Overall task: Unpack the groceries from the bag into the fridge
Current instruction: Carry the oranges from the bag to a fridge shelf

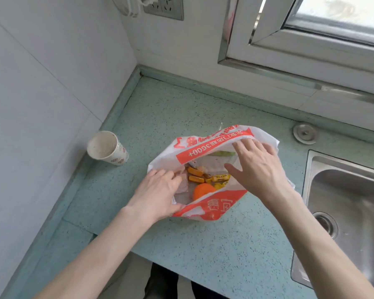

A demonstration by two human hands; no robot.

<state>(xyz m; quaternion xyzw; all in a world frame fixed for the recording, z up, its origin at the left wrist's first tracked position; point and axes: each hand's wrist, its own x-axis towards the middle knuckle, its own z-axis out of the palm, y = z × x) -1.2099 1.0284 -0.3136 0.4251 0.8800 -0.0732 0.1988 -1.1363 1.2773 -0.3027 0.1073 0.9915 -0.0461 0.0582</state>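
while spread at its mouth, white-and-red plastic bag on speckled green counter, near the back corner and just left of steel sink. left hand at the near-left rim, fingers curled over the plastic and gripping it, apparently to pull that side outward. right hand laid over the far-right rim, fingers straight and spread, pressing the plastic down and back, probably to keep the opening wide. contents exposed between the two hands: orange fruit, orange-wrapped candies, yellow wrappers, a pale green item under the far rim. nothing lifted yet; fridge out of view. paper cup tipped toward the wall, well apart from the bag.
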